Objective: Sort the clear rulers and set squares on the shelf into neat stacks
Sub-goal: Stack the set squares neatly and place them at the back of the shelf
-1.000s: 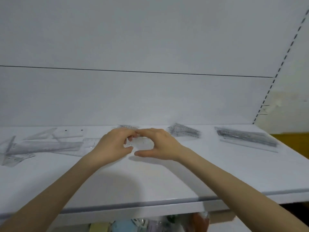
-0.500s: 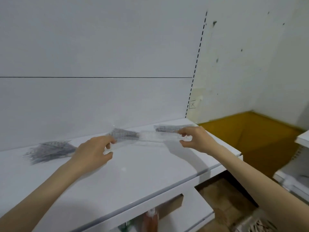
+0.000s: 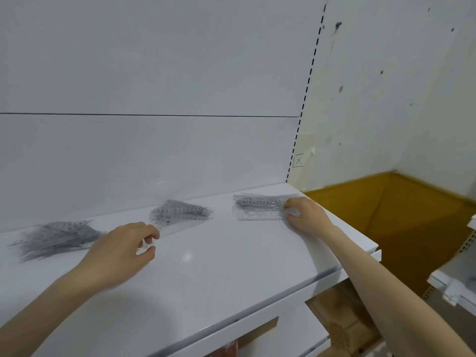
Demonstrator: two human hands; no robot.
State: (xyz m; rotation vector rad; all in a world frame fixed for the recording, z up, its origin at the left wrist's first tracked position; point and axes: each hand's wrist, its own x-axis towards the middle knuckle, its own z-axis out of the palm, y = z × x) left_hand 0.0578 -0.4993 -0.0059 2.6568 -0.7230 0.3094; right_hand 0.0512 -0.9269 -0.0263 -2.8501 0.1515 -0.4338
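The right hand (image 3: 306, 215) pinches the right end of the ruler stack (image 3: 260, 206) at the shelf's (image 3: 231, 266) far right, probably to square its edges; the left hand (image 3: 123, 251) hovers loosely curled, apparently empty, near the middle set-square pile (image 3: 180, 212).

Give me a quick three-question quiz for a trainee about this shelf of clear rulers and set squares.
1. How many separate piles lie on the white shelf?
2. True or false: the left hand grips the stack of clear plastic rulers.
3. The fingers of the right hand curl over the end of which pile? A leftmost; B middle; C rightmost.
Key: 1 three; 2 false; 3 C.
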